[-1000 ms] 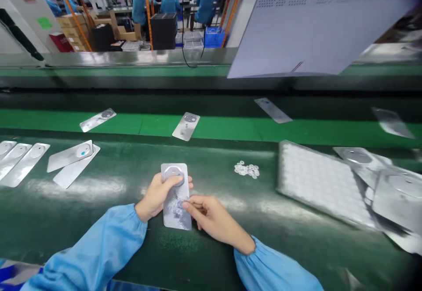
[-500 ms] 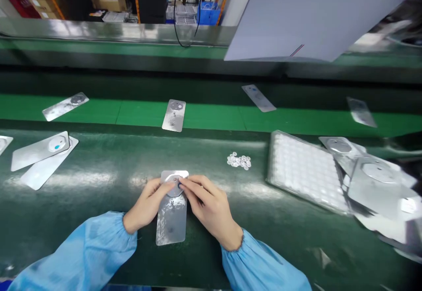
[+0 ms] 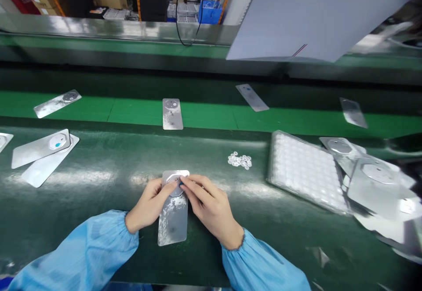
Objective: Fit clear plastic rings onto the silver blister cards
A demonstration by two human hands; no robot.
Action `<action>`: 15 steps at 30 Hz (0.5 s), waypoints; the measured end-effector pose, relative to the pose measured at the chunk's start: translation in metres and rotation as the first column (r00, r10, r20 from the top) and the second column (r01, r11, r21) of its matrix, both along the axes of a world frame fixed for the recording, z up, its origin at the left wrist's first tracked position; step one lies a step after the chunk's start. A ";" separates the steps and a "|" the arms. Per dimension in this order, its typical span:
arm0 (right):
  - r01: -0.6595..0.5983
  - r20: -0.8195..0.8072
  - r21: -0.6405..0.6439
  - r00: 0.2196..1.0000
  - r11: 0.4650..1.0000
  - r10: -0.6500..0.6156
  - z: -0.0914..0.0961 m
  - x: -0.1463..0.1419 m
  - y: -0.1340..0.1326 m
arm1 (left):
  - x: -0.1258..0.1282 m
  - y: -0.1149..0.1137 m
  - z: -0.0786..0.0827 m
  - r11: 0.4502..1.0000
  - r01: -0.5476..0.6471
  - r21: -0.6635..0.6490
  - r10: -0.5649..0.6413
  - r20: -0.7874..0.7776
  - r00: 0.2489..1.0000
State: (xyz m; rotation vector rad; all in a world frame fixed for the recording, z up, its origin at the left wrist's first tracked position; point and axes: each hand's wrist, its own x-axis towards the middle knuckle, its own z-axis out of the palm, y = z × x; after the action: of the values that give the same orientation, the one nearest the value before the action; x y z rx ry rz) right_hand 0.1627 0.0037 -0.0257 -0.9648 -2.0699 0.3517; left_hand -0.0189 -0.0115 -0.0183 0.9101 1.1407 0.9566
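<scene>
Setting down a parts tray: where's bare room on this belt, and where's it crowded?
The green belt is bare between the paired silver plates and the left hand on the held plate, and between the right hand and the tray of white discs. It's crowded at right, where stacked plates overlap that tray.
</scene>
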 end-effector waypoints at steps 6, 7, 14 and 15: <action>-0.005 0.011 0.031 1.000 0.999 0.005 0.003 -0.001 -0.001 | 0.000 -0.001 0.001 1.000 0.008 0.028 -0.008 -0.003 1.000; -0.010 -0.004 0.000 1.000 1.000 0.010 0.003 -0.002 -0.001 | 0.001 -0.001 0.002 0.999 0.014 0.030 -0.014 -0.004 1.000; -0.072 -0.194 -0.219 0.980 0.973 0.029 -0.001 -0.005 -0.001 | 0.001 0.001 0.001 1.000 -0.020 0.008 0.020 0.012 1.000; -0.076 -0.232 -0.248 0.973 0.966 0.017 0.000 -0.006 -0.001 | 0.001 0.001 0.000 0.999 -0.041 -0.005 0.041 0.018 0.999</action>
State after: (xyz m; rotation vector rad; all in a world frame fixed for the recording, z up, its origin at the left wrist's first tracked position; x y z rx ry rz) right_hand 0.1566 0.0028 -0.0256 -0.9762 -1.8681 0.7347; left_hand -0.0178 -0.0101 -0.0186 0.8755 1.1494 0.9939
